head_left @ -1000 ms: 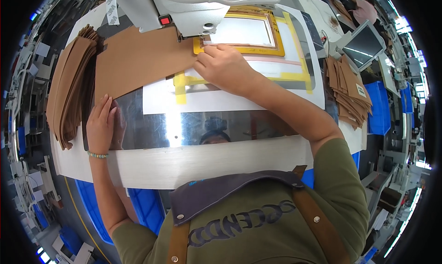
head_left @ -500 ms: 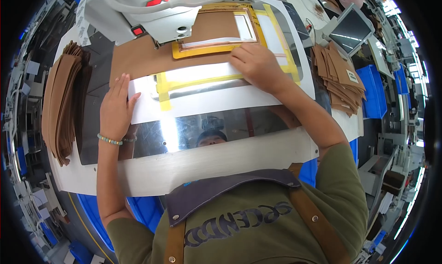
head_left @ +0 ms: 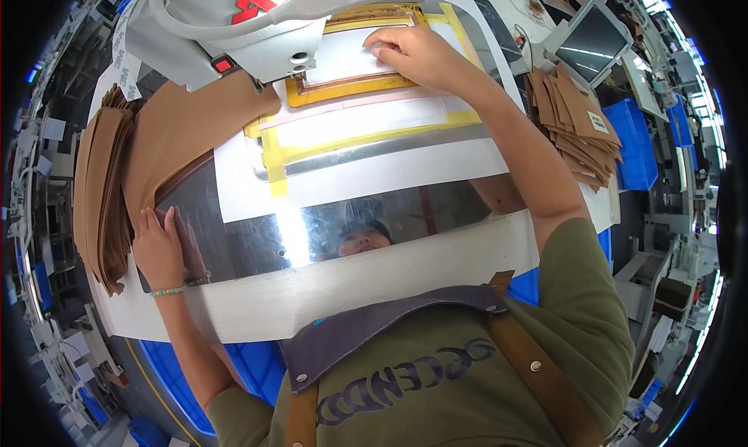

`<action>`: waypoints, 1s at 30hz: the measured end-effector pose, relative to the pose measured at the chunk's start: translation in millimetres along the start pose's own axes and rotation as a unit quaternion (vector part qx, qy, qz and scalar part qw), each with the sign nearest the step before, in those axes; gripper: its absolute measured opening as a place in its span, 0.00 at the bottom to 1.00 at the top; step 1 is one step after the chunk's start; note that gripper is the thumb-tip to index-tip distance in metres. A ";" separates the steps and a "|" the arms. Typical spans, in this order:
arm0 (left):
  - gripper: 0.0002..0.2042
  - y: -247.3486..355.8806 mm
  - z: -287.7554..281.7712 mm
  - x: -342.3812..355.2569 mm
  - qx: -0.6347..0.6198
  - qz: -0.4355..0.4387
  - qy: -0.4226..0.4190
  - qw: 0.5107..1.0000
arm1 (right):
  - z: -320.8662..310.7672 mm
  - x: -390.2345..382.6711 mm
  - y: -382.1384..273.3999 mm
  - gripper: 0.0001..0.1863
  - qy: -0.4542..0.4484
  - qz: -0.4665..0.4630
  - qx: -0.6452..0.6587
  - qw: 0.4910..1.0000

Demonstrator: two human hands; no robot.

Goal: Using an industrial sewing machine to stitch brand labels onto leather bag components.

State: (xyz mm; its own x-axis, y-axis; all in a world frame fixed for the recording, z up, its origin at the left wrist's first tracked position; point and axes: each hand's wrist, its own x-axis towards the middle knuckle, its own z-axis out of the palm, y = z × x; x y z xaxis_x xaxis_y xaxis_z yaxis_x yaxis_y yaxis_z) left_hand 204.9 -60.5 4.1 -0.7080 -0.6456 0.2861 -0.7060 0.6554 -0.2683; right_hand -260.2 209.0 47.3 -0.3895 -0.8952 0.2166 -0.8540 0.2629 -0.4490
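Note:
At the left of the steel plate (head_left: 366, 213), my left hand (head_left: 158, 248) grips the near end of a brown sheet of material (head_left: 179, 120). The sheet bends from there up to the sewing machine head (head_left: 218, 38), and its far end lies beside the head. My right hand (head_left: 425, 57) hovers over a yellow-edged clamp frame (head_left: 343, 94), fingers curved and a little apart, with nothing visible in them. Inside the frame a white surface shows. Below it lies a white template (head_left: 358, 123) edged with yellow tape, on a white sheet (head_left: 351, 186).
A stack of brown pieces (head_left: 101, 190) stands at the left edge, and a fanned pile of them (head_left: 573, 127) lies at the right. Behind that pile are a screen (head_left: 590, 45) and a blue bin (head_left: 629, 147). The machine head overhangs the table's far side.
My left hand has pulled the brown sheet leftward and toward me, out from the clamp frame. My right hand has moved up and left over the frame, where white now shows.

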 end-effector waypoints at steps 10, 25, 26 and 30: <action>0.23 10.4 7.2 3.0 -0.015 -0.010 0.018 1.000 | 54.9 70.3 -26.7 0.20 -0.178 0.155 0.379 0.895; 0.25 -13.2 6.2 -14.5 -0.140 0.015 0.019 0.990 | 59.1 -9.7 -76.6 0.05 0.121 -0.342 -0.133 0.922; 0.25 -13.9 6.0 -15.5 -0.139 0.012 0.016 0.990 | 66.1 -6.4 -84.3 0.07 0.115 -0.380 -0.175 0.901; 0.25 -13.8 7.5 -18.2 -0.129 0.014 0.017 0.991 | 92.6 20.4 -104.6 0.05 0.101 -0.381 -0.306 0.866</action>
State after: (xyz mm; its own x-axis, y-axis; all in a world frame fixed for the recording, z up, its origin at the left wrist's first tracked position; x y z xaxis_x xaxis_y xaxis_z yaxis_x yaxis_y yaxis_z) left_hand 227.5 -60.7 -4.3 -0.7232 -0.6149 0.3145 -0.6559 0.7541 -0.0336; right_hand -146.9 129.9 18.5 0.3683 -0.8276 0.4236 -0.8886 -0.1793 0.4222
